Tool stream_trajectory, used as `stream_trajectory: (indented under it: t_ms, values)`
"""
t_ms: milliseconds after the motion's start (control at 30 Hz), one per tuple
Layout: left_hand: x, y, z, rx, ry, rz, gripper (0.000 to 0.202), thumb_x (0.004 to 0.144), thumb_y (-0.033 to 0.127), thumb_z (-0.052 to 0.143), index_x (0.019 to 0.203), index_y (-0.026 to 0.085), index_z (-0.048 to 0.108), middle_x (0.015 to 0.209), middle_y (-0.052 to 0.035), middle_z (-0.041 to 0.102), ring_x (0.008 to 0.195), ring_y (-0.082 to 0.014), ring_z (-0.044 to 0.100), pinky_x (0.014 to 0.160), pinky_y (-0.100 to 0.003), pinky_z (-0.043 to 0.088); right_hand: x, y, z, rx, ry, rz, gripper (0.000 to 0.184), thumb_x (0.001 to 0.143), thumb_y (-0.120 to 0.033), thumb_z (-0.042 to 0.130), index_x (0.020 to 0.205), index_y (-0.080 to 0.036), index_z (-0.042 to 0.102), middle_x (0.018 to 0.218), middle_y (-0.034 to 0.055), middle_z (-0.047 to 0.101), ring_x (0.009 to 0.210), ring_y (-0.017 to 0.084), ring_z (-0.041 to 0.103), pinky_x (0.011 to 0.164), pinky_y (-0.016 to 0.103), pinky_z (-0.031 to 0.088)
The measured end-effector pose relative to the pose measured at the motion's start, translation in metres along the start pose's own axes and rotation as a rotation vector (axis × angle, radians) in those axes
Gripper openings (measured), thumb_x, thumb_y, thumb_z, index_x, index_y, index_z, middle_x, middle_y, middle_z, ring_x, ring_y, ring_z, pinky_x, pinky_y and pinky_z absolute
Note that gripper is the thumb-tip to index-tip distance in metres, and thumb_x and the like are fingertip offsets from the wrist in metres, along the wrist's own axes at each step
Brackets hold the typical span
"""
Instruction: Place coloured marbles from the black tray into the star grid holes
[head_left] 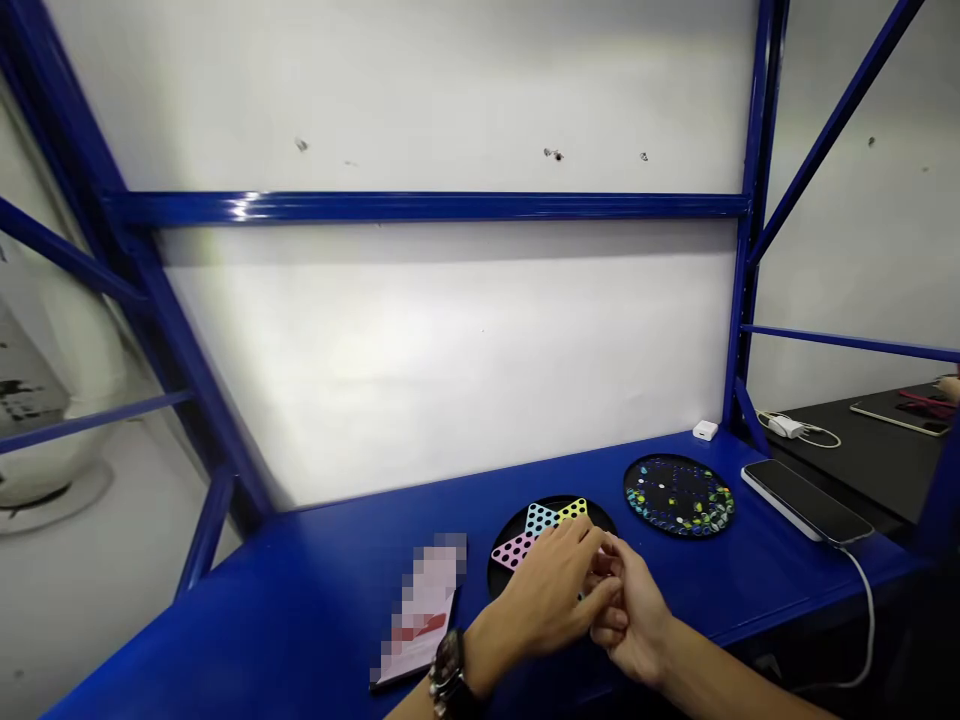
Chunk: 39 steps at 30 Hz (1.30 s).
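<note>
Blue worktop (pixel 300 610) bearing star-patterned board (pixel 541 518); marble tray (pixel 671 500) lying at its two o'clock.
Left hand (pixel 551 580) and right hand (pixel 630 612) meeting over board's four-o'clock side; whether either is gripping anything, cannot tell.

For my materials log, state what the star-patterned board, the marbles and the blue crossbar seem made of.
Star-patterned board: probably matte plastic, evenly coloured with round holes. Marbles: likely glass, shiny and translucent-looking, though clear plastic is possible. Blue crossbar: apparently glossy painted metal, bright reflections.
</note>
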<state>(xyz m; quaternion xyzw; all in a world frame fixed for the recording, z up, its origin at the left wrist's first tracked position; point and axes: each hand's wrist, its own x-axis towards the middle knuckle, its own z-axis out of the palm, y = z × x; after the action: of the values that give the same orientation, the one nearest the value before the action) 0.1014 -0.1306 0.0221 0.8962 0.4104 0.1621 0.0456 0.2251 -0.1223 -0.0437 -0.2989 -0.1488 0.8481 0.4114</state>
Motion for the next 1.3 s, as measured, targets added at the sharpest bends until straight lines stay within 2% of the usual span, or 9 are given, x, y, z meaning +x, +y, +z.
stream_trajectory:
  t_ms: [100,167,233,400,567,700,967,1133,1300]
  values:
    - [-0.014,-0.010,-0.001,-0.067,0.041,-0.007,0.015,0.098,0.031,0.051,0.111,0.024,0.055,0.111,-0.0040,0.061,0.098,-0.0212,0.057,0.086,-0.034,0.045,0.000,-0.016,-0.008,0.054,0.042,-0.083,0.034,0.094,-0.043,0.053,0.071,-0.020,0.047,0.045,-0.0101,0.040,0.030,0.002,0.016,0.037,0.018,0.003]
    - [-0.027,-0.020,0.001,-0.063,0.043,-0.051,0.013,0.101,0.032,0.046,0.104,0.024,0.057,0.105,-0.0032,0.062,0.094,-0.0206,0.057,0.084,-0.034,0.044,0.000,-0.026,-0.013,0.053,0.025,-0.148,0.033,0.092,-0.040,0.056,0.068,-0.020,0.044,0.046,-0.0105,0.038,0.031,0.002,0.016,0.038,0.018,0.004]
    - [-0.041,-0.029,0.007,-0.015,-0.016,-0.080,0.011,0.099,0.031,0.050,0.095,0.023,0.058,0.098,-0.0020,0.063,0.091,-0.0209,0.058,0.082,-0.034,0.044,0.002,-0.031,-0.017,0.047,0.022,-0.205,0.034,0.090,-0.041,0.058,0.067,-0.020,0.044,0.046,-0.0107,0.038,0.032,0.002,0.015,0.038,0.018,0.004]
    - [-0.061,-0.033,0.028,0.104,-0.058,-0.053,0.007,0.093,0.024,0.057,0.100,0.023,0.058,0.103,-0.0036,0.064,0.093,-0.0226,0.057,0.080,-0.033,0.043,0.013,-0.030,-0.029,0.046,0.051,-0.236,0.036,0.091,-0.043,0.055,0.066,-0.019,0.046,0.047,-0.0101,0.037,0.032,0.001,0.016,0.039,0.019,0.002]
    - [-0.058,-0.029,0.037,0.195,-0.098,0.039,0.008,0.094,0.024,0.054,0.101,0.023,0.057,0.105,-0.0045,0.065,0.091,-0.0229,0.058,0.082,-0.034,0.044,0.017,-0.029,-0.034,0.056,0.046,-0.189,0.039,0.096,-0.046,0.046,0.070,-0.018,0.050,0.050,-0.0084,0.040,0.032,0.001,0.018,0.039,0.018,0.003]
    - [-0.053,-0.036,0.037,0.248,-0.129,0.109,0.003,0.097,0.022,0.051,0.098,0.022,0.054,0.100,-0.0035,0.066,0.087,-0.0208,0.059,0.082,-0.033,0.044,0.018,-0.029,-0.036,0.027,0.033,-0.189,0.040,0.092,-0.052,0.053,0.070,-0.018,0.050,0.050,-0.0092,0.041,0.032,0.001,0.017,0.039,0.018,0.003]
    - [-0.040,-0.055,0.045,0.326,-0.160,0.244,0.020,0.102,0.032,0.045,0.087,0.021,0.053,0.085,-0.0013,0.067,0.068,-0.0160,0.060,0.063,-0.028,0.044,0.017,-0.029,-0.033,0.002,0.019,-0.186,0.038,0.093,-0.048,0.051,0.070,-0.018,0.049,0.049,-0.0090,0.041,0.032,0.001,0.017,0.040,0.019,0.002]
    - [-0.041,-0.060,0.049,0.310,-0.153,0.231,0.023,0.099,0.032,0.047,0.082,0.020,0.058,0.081,-0.0021,0.068,0.064,-0.0151,0.060,0.059,-0.026,0.042,0.014,-0.029,-0.029,-0.030,0.017,-0.183,0.036,0.092,-0.047,0.053,0.070,-0.019,0.048,0.049,-0.0095,0.041,0.032,0.001,0.016,0.040,0.019,0.002]
    - [-0.040,-0.057,0.041,0.230,-0.162,0.187,0.022,0.094,0.034,0.051,0.077,0.020,0.057,0.077,-0.0011,0.067,0.062,-0.0149,0.056,0.059,-0.027,0.040,0.007,-0.023,-0.022,-0.077,-0.024,-0.122,0.035,0.094,-0.045,0.048,0.070,-0.019,0.048,0.049,-0.0092,0.041,0.032,0.001,0.016,0.040,0.019,0.001]
